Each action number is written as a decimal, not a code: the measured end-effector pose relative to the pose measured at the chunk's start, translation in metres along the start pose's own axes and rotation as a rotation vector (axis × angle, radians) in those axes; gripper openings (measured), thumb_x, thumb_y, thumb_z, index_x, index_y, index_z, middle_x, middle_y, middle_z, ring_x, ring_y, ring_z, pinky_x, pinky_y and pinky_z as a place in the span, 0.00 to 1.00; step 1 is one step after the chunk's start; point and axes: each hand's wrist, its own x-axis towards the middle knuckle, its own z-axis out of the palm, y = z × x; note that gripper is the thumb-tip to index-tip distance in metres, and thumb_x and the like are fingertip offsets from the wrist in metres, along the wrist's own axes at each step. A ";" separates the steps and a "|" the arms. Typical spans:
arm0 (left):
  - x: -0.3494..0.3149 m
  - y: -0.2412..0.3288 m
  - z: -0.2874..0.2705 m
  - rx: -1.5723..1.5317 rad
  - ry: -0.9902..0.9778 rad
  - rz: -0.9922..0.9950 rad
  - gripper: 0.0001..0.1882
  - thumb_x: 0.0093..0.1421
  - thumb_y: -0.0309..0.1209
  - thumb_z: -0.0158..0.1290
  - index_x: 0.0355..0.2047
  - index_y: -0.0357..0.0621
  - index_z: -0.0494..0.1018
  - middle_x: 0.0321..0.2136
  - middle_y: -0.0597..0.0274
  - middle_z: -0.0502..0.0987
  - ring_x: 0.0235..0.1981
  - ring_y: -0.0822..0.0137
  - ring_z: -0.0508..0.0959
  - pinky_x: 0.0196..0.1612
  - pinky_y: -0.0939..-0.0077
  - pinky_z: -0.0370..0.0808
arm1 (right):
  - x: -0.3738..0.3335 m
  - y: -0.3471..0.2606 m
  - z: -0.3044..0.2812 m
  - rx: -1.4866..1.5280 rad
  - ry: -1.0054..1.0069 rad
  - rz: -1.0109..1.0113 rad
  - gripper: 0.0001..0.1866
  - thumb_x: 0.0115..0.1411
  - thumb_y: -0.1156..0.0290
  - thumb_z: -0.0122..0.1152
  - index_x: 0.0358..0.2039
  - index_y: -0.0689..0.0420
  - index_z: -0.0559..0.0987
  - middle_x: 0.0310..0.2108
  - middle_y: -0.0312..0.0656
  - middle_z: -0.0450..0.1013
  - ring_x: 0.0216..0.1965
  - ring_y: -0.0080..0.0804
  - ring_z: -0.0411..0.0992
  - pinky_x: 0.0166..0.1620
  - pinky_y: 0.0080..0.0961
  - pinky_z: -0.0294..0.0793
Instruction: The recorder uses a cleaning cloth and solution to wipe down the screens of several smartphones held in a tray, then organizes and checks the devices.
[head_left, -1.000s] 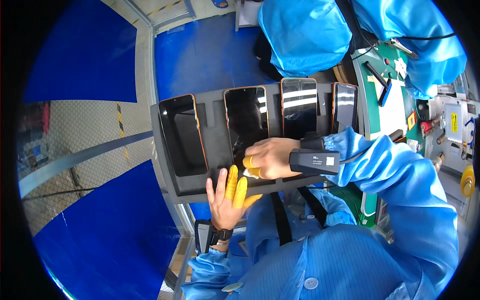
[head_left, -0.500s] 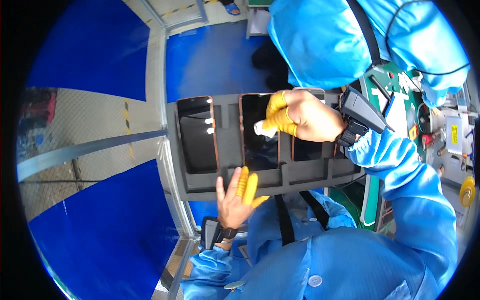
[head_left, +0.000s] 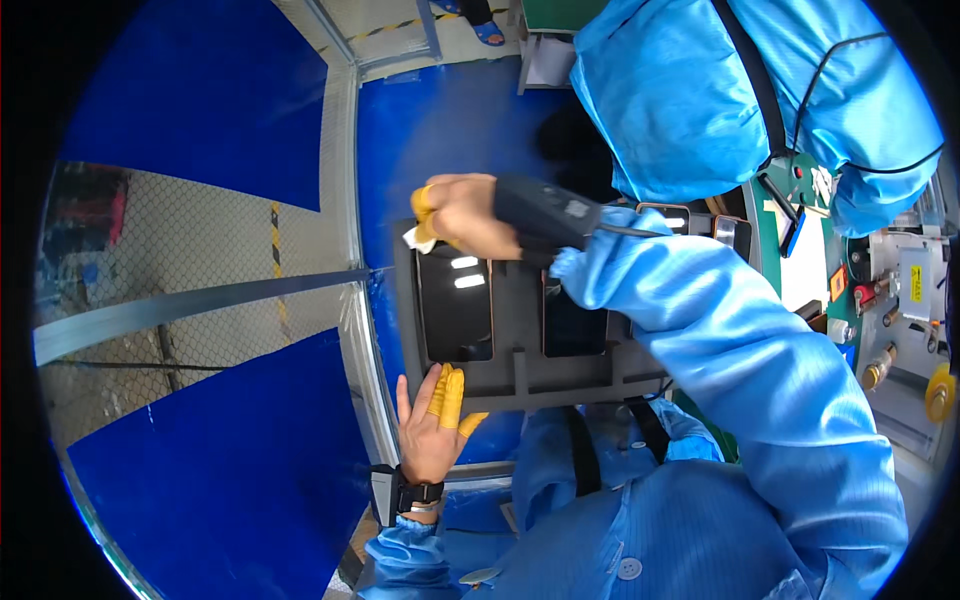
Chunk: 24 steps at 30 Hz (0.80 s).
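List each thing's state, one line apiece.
Tray: loaded, partly hidden
Leftmost phone: face up, screen dark
Second phone: face up, dark, partly hidden
Third phone: mostly hidden
Fourth phone: partly hidden
Left hand: fingers extended, at tray's near edge
White wipe: bunched, held
Right hand: pinching wipe

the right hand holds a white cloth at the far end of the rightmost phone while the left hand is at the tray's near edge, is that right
Not quite, that's the wrong phone: the head view shows the right hand holding the white cloth at the far end of the leftmost phone. The left hand is indeed at the near edge of the tray.
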 end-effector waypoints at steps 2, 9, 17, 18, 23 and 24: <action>0.000 -0.003 0.002 0.001 0.012 0.017 0.33 0.40 0.39 0.65 0.46 0.38 0.69 0.49 0.53 0.68 0.55 0.59 0.64 0.59 0.45 0.51 | -0.011 0.015 0.001 0.289 0.147 -0.109 0.05 0.36 0.80 0.60 0.19 0.60 0.77 0.28 0.42 0.70 0.35 0.38 0.70 0.36 0.27 0.73; -0.007 -0.018 0.029 -0.195 0.290 0.109 0.28 0.41 0.40 0.65 0.41 0.39 0.69 0.48 0.50 0.68 0.56 0.47 0.61 0.57 0.43 0.52 | -0.026 0.011 -0.020 0.196 0.110 -0.110 0.08 0.39 0.80 0.62 0.24 0.60 0.80 0.29 0.40 0.71 0.32 0.35 0.70 0.32 0.24 0.72; -0.002 -0.009 0.006 0.025 -0.006 0.022 0.33 0.40 0.42 0.64 0.47 0.42 0.69 0.49 0.51 0.69 0.58 0.55 0.60 0.57 0.38 0.48 | -0.037 -0.012 -0.015 0.350 -0.066 0.196 0.08 0.38 0.81 0.61 0.23 0.60 0.79 0.29 0.41 0.71 0.32 0.36 0.70 0.33 0.25 0.72; 0.000 -0.009 0.006 0.017 -0.020 0.033 0.33 0.41 0.43 0.63 0.47 0.42 0.69 0.49 0.53 0.69 0.58 0.57 0.61 0.57 0.38 0.47 | -0.045 -0.026 -0.009 0.497 -0.255 0.492 0.07 0.38 0.81 0.61 0.23 0.59 0.79 0.29 0.40 0.71 0.33 0.36 0.70 0.34 0.25 0.72; 0.003 -0.011 0.007 -0.017 0.005 0.107 0.30 0.43 0.44 0.60 0.47 0.44 0.70 0.46 0.57 0.73 0.56 0.61 0.64 0.57 0.39 0.47 | -0.106 -0.084 -0.008 0.242 0.001 -0.107 0.17 0.32 0.72 0.61 0.29 0.57 0.80 0.28 0.35 0.70 0.36 0.31 0.69 0.40 0.26 0.68; 0.004 -0.013 0.007 -0.019 0.001 0.110 0.30 0.43 0.44 0.60 0.47 0.44 0.70 0.46 0.57 0.73 0.56 0.61 0.64 0.57 0.39 0.47 | -0.105 -0.075 -0.005 0.214 0.039 -0.113 0.14 0.36 0.73 0.62 0.29 0.56 0.81 0.27 0.35 0.71 0.35 0.30 0.69 0.38 0.26 0.67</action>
